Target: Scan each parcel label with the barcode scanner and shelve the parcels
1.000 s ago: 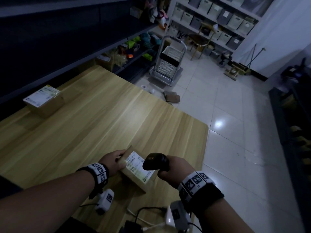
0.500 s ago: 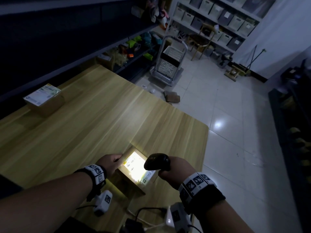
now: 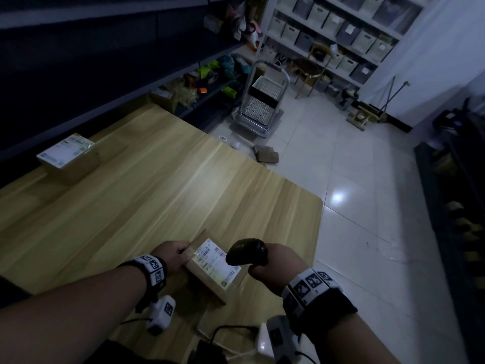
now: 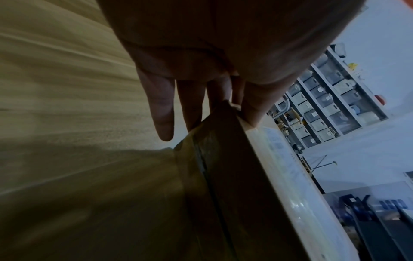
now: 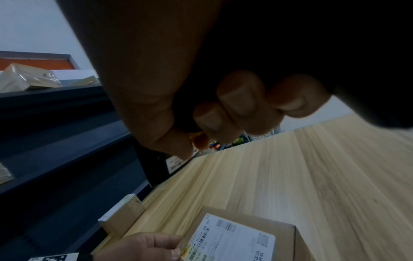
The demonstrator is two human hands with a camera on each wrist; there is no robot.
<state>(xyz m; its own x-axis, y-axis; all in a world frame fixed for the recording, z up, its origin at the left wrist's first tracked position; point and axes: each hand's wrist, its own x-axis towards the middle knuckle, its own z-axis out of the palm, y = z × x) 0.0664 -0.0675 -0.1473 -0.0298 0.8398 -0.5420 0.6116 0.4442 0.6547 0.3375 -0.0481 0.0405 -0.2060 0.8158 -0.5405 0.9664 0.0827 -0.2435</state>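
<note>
Scanning is the step in hand. The left hand [image 3: 172,256] pinches the near parcel [image 3: 210,278] at its left upper edge, thumb on the top face and fingers [image 4: 164,114] down the side, tilting the cardboard box off the wooden table [image 3: 157,195] so that its shipping label [image 3: 217,265] faces up. Just right of that grip, the right hand [image 3: 275,264] is clenched round the handle of the black barcode scanner [image 3: 245,252], whose head hangs above the label's right edge, pointing down at it. No scan light shows on the label now, so whether the read has registered cannot be told.

If it has, the next move calls for lifting the parcel clear and carrying it to the dark shelving [image 3: 105,61] beyond the table, left of the grip. A second labelled parcel [image 3: 68,157] sits well apart at the table's far left edge, apparently waiting for the scanner.
</note>
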